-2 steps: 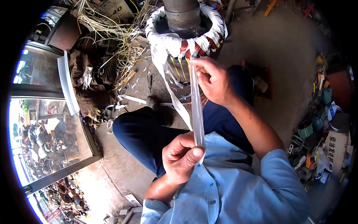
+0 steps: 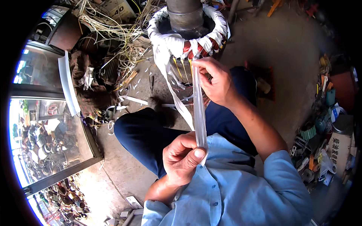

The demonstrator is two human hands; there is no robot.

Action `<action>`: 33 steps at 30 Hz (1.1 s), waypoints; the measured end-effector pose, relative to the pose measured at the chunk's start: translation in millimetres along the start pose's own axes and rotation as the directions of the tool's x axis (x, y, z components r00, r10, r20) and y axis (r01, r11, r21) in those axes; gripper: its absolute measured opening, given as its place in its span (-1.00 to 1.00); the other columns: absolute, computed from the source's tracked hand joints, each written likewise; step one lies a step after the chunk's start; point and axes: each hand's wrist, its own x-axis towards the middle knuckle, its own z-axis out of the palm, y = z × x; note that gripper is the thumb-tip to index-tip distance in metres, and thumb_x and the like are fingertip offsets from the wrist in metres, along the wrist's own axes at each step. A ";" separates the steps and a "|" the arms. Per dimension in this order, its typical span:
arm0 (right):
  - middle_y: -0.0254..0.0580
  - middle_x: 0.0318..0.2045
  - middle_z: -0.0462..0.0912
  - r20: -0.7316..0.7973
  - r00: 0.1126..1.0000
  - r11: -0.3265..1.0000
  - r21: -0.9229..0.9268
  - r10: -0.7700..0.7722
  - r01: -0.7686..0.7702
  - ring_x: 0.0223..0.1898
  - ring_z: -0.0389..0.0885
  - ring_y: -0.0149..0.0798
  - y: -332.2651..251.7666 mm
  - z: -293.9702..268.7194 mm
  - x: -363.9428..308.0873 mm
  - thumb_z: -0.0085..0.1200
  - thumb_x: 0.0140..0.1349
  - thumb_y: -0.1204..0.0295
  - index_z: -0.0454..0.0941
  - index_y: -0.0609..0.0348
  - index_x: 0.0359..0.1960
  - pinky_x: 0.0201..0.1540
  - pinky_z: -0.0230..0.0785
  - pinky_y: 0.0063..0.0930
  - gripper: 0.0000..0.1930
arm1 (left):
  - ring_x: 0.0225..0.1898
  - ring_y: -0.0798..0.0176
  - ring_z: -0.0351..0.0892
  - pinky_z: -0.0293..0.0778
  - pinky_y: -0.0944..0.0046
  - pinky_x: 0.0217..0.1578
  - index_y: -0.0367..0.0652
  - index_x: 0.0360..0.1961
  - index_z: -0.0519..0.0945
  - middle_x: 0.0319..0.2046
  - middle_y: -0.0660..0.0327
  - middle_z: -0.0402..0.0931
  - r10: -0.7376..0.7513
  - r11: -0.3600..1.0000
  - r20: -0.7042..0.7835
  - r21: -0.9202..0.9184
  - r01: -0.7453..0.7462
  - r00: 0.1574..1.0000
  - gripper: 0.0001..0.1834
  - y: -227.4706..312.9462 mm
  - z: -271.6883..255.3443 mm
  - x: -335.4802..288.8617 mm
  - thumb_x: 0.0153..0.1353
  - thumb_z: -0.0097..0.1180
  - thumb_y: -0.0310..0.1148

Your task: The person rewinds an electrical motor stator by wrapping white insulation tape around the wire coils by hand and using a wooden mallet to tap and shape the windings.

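Observation:
A ring of motor windings point(image 2: 185, 47), dark red where bare, stands in front of me, mostly wrapped in white tape. Between my hands a pale translucent sleeve point(image 2: 199, 101) runs taut, nearly upright in the view. My left hand point(image 2: 184, 158) pinches its lower end between thumb and forefinger, close to my shirt. Just under the ring my right hand point(image 2: 217, 81) is closed on the upper end. A loose white tape point(image 2: 177, 101) hangs from the ring's left side and runs down toward my left hand. Yellow-sleeved leads point(image 2: 183, 69) hang below the windings.
A metal cylinder point(image 2: 184, 17) rises inside the ring. Tangled pale wires point(image 2: 117, 34) lie at the upper left, beside a glass-paned frame point(image 2: 56, 139). Parts and a cardboard box point(image 2: 339, 147) line the right side. White scraps point(image 2: 134, 100) litter the floor.
My left hand has shifted very slightly to the left. The rest looks the same.

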 end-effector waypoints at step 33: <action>-0.23 -0.55 0.54 0.007 0.965 0.882 -0.403 -0.263 0.244 -0.43 0.58 -0.04 16.4 -6.6 88.1 0.23 0.07 0.54 0.41 0.12 -0.51 -0.17 0.34 -0.17 -0.81 | -0.40 0.31 0.54 0.49 0.30 -0.29 -0.31 -0.26 0.64 -0.41 0.18 0.54 0.644 0.318 -0.002 0.910 -0.266 0.765 -0.81 -39.7 -52.7 183.1 0.15 0.39 -0.49</action>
